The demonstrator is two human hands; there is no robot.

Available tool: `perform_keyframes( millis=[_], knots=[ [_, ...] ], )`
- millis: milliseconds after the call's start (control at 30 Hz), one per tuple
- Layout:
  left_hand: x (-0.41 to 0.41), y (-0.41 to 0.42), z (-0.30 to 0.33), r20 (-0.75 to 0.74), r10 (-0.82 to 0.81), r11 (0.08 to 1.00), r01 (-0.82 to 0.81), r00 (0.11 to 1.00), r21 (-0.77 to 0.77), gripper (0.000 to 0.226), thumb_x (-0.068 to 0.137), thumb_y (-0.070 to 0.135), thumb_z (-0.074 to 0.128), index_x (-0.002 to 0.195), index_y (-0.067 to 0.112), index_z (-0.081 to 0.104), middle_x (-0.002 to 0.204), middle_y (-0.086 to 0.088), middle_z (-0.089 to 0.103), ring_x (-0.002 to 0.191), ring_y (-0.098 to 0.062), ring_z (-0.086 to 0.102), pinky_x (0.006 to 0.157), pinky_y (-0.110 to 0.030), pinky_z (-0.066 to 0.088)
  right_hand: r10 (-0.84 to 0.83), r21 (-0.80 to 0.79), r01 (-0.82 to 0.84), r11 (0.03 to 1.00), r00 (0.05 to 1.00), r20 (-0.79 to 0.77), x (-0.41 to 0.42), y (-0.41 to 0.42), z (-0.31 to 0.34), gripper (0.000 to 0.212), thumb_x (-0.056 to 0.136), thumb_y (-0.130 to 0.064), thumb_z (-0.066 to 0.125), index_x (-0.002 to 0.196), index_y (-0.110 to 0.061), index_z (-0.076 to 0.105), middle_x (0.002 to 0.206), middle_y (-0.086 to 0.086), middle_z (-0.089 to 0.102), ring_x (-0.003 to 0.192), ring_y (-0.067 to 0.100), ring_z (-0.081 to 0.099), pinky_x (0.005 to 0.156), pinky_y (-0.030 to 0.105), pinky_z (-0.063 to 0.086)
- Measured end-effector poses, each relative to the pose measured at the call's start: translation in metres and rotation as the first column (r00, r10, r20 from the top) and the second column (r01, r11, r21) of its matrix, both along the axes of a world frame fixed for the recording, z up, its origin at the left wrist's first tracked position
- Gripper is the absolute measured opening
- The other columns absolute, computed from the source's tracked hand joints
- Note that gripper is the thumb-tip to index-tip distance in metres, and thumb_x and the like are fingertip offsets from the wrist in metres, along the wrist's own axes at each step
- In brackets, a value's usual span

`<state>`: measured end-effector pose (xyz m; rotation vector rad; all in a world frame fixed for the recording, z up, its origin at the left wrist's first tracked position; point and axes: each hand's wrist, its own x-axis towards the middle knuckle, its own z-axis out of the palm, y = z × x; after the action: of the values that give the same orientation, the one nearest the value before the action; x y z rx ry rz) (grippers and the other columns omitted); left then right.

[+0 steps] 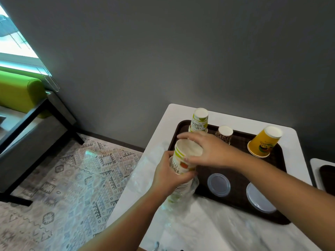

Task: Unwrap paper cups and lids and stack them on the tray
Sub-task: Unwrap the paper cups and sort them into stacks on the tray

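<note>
- left hand is wrapped around a stack of nested cups, mouths up, tilted; the stack's lower end sits in clear wrap at the tray's 8 o'clock corner
- right hand grasps the top cup at its rim, thumb on the near side, fingers spread across the far side; that cup sticks partly out of the stack
- tray, dark brown, lies on a white table; on it, at 11 o'clock, a column of upside-down "hello summer" cups, partly hidden behind the right hand's fingers; at 12 o'clock a small patterned brown cup, upside down; at 2 o'clock a yellow cup, upside down and leaning
- clear lid lies flat near the tray's middle, toward 6 o'clock; a white lid lies at 5 o'clock, well apart from the cups
- more crumpled clear plastic covers the table along the tray's 6 o'clock edge
- a second tray on another white surface shows at the picture's 3 o'clock edge; patterned rug at 8 o'clock; green seat at 10 o'clock
</note>
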<state>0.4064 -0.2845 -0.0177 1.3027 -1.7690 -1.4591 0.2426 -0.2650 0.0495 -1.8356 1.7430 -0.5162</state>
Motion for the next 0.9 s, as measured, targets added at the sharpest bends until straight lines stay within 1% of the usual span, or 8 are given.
perform_keyframes(
  millis=[133,267,400,467,567,700,767,900],
  knots=[
    [0.004,-0.004,0.002,-0.037,0.022,1.000,-0.022,0.999,0.004,0.062,0.061,0.019,0.089,0.111,0.021,0.052,0.096,0.007,0.067,0.081,-0.001,0.065,0.067,-0.016,0.052,0.080,0.143,-0.109,0.984,0.978,0.195,-0.025,-0.004,0.014,0.053,0.081,-0.032,0.050,0.125,-0.058,0.038,0.131,-0.001,0.040,0.122,0.016,0.043,0.101,0.032,0.044],
    [0.002,-0.002,0.002,-0.039,0.019,1.000,-0.018,0.999,0.020,0.058,0.061,0.018,0.089,0.108,0.022,0.054,0.094,0.008,0.068,0.080,0.001,0.066,0.065,-0.014,0.052,0.068,0.272,-0.166,0.948,0.939,0.337,-0.045,-0.005,0.016,0.050,0.089,-0.006,0.052,0.128,-0.038,0.046,0.132,-0.002,0.044,0.114,0.012,0.052,0.088,0.034,0.054],
    [-0.003,-0.003,0.001,0.005,0.027,0.999,-0.027,1.000,-0.018,0.053,0.062,0.027,0.088,0.103,0.025,0.055,0.098,0.011,0.064,0.092,-0.001,0.060,0.074,-0.015,0.050,0.198,0.223,-0.196,0.955,0.980,0.016,-0.061,-0.013,0.014,0.054,0.078,-0.013,0.073,0.124,-0.031,0.052,0.124,-0.015,0.048,0.119,0.006,0.045,0.105,0.029,0.038],
    [-0.003,-0.004,-0.001,0.010,0.025,1.000,-0.025,1.000,-0.014,0.051,0.061,0.029,0.088,0.100,0.028,0.054,0.100,0.011,0.064,0.097,-0.005,0.058,0.081,-0.024,0.052,0.249,0.258,-0.216,0.942,0.963,-0.103,-0.057,-0.016,0.008,0.067,0.072,-0.023,0.081,0.130,-0.026,0.049,0.122,-0.011,0.048,0.115,0.006,0.045,0.101,0.023,0.037],
    [-0.003,-0.004,-0.002,0.005,0.012,1.000,-0.011,1.000,-0.018,0.053,0.060,0.029,0.089,0.101,0.029,0.054,0.099,0.012,0.064,0.096,-0.003,0.059,0.082,-0.024,0.052,0.248,0.189,-0.225,0.956,0.963,-0.106,-0.044,-0.018,-0.007,0.071,0.063,-0.025,0.087,0.124,-0.022,0.050,0.111,-0.012,0.052,0.102,0.004,0.049,0.087,0.019,0.041],
    [-0.002,-0.004,-0.002,-0.001,0.005,0.999,-0.005,1.000,-0.038,0.059,0.060,0.029,0.089,0.107,0.035,0.053,0.110,0.022,0.057,0.103,0.005,0.052,0.082,-0.011,0.043,-0.063,-0.111,0.089,0.990,0.973,0.221,-0.043,-0.038,-0.018,0.065,0.064,-0.025,0.086,0.118,-0.026,0.049,0.112,-0.009,0.055,0.105,0.007,0.053,0.090,0.014,0.041],
    [-0.001,-0.006,-0.003,-0.005,-0.004,0.999,0.004,1.000,-0.039,0.063,0.060,0.029,0.089,0.110,0.035,0.052,0.115,0.025,0.055,0.107,0.004,0.051,0.084,-0.011,0.042,-0.237,-0.120,0.316,0.941,0.871,0.430,-0.050,-0.054,-0.020,0.062,0.067,-0.026,0.084,0.118,-0.028,0.049,0.115,-0.006,0.061,0.107,0.010,0.058,0.095,0.028,0.046],
    [-0.001,-0.009,-0.005,-0.006,-0.008,0.999,0.008,1.000,-0.049,0.064,0.060,0.028,0.089,0.111,0.036,0.052,0.115,0.026,0.054,0.108,0.005,0.050,0.085,-0.012,0.042,-0.401,-0.035,0.528,0.848,0.685,0.609,-0.068,-0.080,-0.037,0.057,0.072,-0.023,0.080,0.119,-0.028,0.047,0.115,-0.007,0.063,0.109,0.014,0.059,0.098,0.041,0.048]
  ],
)
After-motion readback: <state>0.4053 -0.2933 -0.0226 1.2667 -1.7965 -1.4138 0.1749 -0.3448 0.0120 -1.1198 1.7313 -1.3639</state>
